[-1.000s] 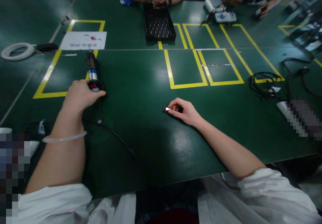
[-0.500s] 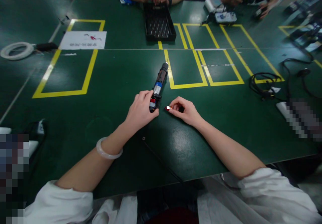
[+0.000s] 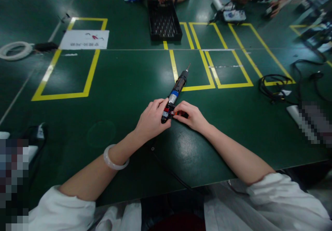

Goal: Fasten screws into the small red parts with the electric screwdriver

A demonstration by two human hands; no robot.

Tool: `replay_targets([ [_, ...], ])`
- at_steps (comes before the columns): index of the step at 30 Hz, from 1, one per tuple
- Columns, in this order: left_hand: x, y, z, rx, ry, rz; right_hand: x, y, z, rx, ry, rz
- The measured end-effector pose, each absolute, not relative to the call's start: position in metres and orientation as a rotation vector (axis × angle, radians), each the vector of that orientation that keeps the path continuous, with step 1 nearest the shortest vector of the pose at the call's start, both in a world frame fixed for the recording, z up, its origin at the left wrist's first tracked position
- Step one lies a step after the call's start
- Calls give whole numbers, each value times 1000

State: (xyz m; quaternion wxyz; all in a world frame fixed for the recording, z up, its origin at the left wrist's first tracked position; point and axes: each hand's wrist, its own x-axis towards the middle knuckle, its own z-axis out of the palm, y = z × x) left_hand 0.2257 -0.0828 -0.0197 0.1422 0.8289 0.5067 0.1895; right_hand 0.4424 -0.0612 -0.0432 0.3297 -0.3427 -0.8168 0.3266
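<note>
The rear end of the tool (image 3: 173, 98) is partly covered by the left hand (image 3: 153, 118). The part (image 3: 176, 113) at the right hand (image 3: 190, 115) is mostly hidden by the fingers; only a small red-orange portion shows, and whether it is seated in the tool cannot be determined. The dark cable (image 3: 178, 179) is hard to trace in the shadow below the left hand. Blurred blocks mask areas at both side edges. The workers opposite are cut off by the top edge.

The tool is in front of the person, between the hands, bit directed away and to the right. Whether it touches the table (image 3: 129, 72) cannot be determined. Left hand: enters from the lower left, palm down, thumb and fingers closed about the tool's open rear housing. Right hand: enters from the lower right, fingers curled, thumb and forefinger pinching the part against the housing's right side.

The sheet (image 3: 84, 39) bears a line of inverted characters and a red mark; the characters are not legible.
</note>
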Motion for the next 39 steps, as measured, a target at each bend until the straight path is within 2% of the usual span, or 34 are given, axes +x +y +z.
replay_targets([
  [25,231,-80,-20,2437,1583,475,440,-58,-45,-842,-2101,815],
  [39,213,-72,-12,2467,1696,302,444,-59,-45,-889,-2001,947],
])
